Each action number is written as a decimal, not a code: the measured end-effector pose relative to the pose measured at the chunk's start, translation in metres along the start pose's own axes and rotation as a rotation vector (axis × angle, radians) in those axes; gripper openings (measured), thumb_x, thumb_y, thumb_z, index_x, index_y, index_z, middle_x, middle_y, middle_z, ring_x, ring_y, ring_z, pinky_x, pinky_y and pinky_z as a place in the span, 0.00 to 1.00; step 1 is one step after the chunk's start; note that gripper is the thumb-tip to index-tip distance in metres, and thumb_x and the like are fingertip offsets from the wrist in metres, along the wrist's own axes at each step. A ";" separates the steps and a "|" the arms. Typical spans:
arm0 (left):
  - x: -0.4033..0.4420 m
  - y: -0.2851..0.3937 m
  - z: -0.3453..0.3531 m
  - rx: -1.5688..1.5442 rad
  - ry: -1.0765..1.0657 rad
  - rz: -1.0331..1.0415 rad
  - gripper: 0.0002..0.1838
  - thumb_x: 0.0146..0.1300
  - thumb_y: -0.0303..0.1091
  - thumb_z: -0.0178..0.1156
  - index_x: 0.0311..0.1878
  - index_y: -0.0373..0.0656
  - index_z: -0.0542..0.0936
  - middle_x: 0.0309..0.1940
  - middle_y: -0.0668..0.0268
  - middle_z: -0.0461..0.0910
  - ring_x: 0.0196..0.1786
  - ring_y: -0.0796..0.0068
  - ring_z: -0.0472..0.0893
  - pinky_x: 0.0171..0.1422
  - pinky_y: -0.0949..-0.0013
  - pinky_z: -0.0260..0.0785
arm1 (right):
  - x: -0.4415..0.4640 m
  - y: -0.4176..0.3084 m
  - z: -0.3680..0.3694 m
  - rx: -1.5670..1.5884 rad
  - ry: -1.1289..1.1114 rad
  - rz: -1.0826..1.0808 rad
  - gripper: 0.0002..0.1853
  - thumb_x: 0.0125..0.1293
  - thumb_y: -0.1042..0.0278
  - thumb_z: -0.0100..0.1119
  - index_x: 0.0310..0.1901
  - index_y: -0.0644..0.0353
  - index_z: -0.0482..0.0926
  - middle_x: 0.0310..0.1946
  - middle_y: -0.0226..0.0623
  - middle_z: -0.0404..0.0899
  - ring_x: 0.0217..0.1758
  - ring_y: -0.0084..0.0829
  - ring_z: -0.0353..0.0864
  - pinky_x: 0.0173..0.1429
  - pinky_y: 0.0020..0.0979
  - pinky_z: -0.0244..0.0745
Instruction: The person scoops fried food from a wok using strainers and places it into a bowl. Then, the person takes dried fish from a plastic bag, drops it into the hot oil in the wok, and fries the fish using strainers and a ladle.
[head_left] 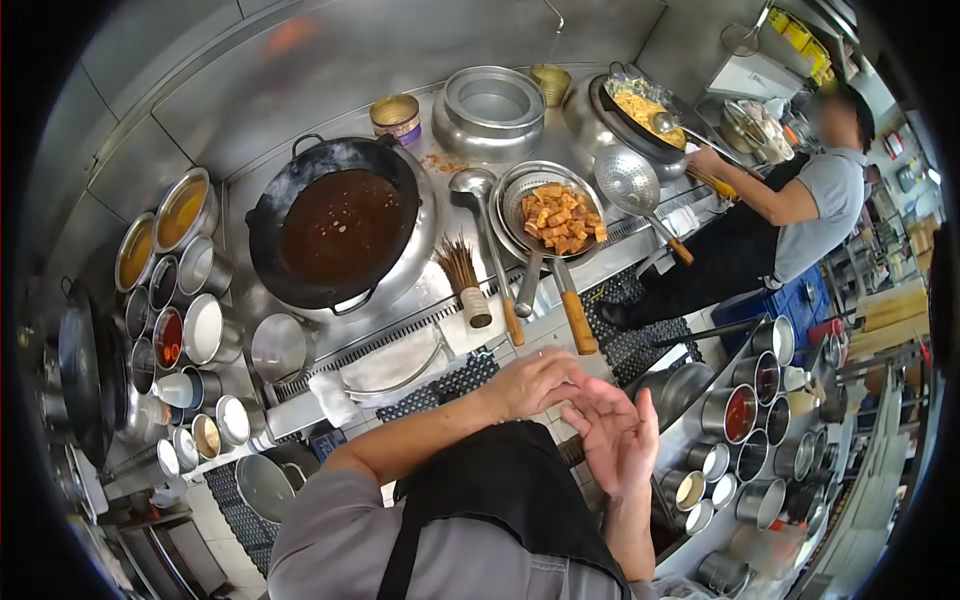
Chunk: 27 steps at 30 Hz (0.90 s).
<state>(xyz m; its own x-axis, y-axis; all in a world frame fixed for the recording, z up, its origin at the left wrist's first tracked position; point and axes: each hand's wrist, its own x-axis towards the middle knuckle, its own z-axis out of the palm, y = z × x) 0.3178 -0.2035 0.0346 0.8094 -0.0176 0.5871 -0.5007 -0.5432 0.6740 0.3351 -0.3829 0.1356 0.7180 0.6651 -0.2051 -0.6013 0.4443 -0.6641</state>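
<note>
My left hand (533, 385) and right hand (614, 435) are empty, grip loosely open. Browned pieces (562, 218) rest in the strainer (514, 203), presumably to drain.

Wooden-handled strainer (514, 203), face up at counter (447, 212) edge, heaped with browned chunks (562, 217).

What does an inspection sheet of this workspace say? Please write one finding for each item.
Surface: steel counter, brown specks near the large wok.
Main things: dark liquid in the large wok; brown food pieces in a strainer.
Clutter: ladle and bristle brush between them; white cloth by the counter's front edge.
Grip: left hand and right hand look empty, fingers close together; contact unclear.
Cables: nothing seen.
Surroundings: another person at a second wok; many metal containers at both sides.
</note>
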 end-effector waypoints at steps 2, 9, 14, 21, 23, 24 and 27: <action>-0.016 -0.001 0.014 0.032 -0.028 -0.045 0.13 0.65 0.33 0.65 0.50 0.39 0.78 0.45 0.58 0.82 0.46 0.55 0.84 0.46 0.60 0.79 | -0.005 -0.004 -0.014 0.006 0.070 -0.028 0.31 0.81 0.45 0.32 0.57 0.65 0.78 0.58 0.51 0.80 0.62 0.42 0.79 0.68 0.45 0.72; -0.064 -0.008 -0.003 -0.038 -0.080 -0.624 0.09 0.73 0.36 0.56 0.48 0.41 0.79 0.38 0.51 0.84 0.41 0.46 0.85 0.42 0.52 0.78 | -0.044 -0.037 -0.102 -0.271 0.502 -0.217 0.15 0.81 0.61 0.45 0.50 0.65 0.78 0.26 0.37 0.83 0.17 0.23 0.74 0.30 0.26 0.79; -0.103 -0.034 -0.011 0.146 -0.080 -0.653 0.16 0.76 0.39 0.49 0.41 0.35 0.78 0.32 0.46 0.81 0.37 0.41 0.81 0.41 0.52 0.72 | -0.046 -0.050 -0.116 -0.308 0.725 -0.025 0.11 0.76 0.67 0.47 0.52 0.51 0.79 0.24 0.26 0.76 0.16 0.16 0.62 0.18 0.23 0.57; -0.039 -0.007 0.036 0.162 -0.419 -0.474 0.22 0.75 0.37 0.56 0.24 0.36 0.67 0.15 0.56 0.61 0.21 0.73 0.60 0.25 0.62 0.56 | -0.055 -0.004 -0.174 -0.386 0.587 -0.332 0.14 0.64 0.83 0.39 0.30 0.58 0.76 0.23 0.25 0.69 0.24 0.17 0.62 0.28 0.23 0.61; -0.023 -0.013 0.051 0.073 -0.505 -0.442 0.23 0.73 0.35 0.59 0.22 0.37 0.63 0.14 0.63 0.58 0.22 0.78 0.57 0.25 0.65 0.52 | -0.080 0.008 -0.193 -0.358 0.693 -0.365 0.13 0.61 0.83 0.40 0.26 0.58 0.75 0.22 0.25 0.69 0.24 0.17 0.62 0.28 0.23 0.59; -0.016 -0.017 0.057 0.073 -0.538 -0.417 0.23 0.72 0.34 0.59 0.22 0.38 0.62 0.14 0.65 0.57 0.22 0.78 0.56 0.25 0.65 0.52 | -0.096 0.013 -0.200 -0.332 0.718 -0.371 0.12 0.59 0.83 0.41 0.25 0.59 0.74 0.21 0.24 0.69 0.24 0.17 0.62 0.27 0.23 0.58; 0.016 -0.015 0.083 0.025 -0.597 -0.277 0.23 0.69 0.29 0.59 0.22 0.40 0.58 0.15 0.69 0.53 0.22 0.80 0.54 0.24 0.66 0.50 | -0.140 0.022 -0.214 -0.232 0.898 -0.461 0.10 0.55 0.83 0.42 0.24 0.59 0.74 0.20 0.24 0.69 0.22 0.17 0.62 0.26 0.23 0.56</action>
<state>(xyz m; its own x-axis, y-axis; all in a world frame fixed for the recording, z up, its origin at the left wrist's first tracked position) 0.3637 -0.2651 -0.0037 0.9420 -0.3335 0.0389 -0.2482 -0.6137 0.7495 0.2966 -0.5947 -0.0047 0.9156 -0.2751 -0.2933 -0.1877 0.3527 -0.9167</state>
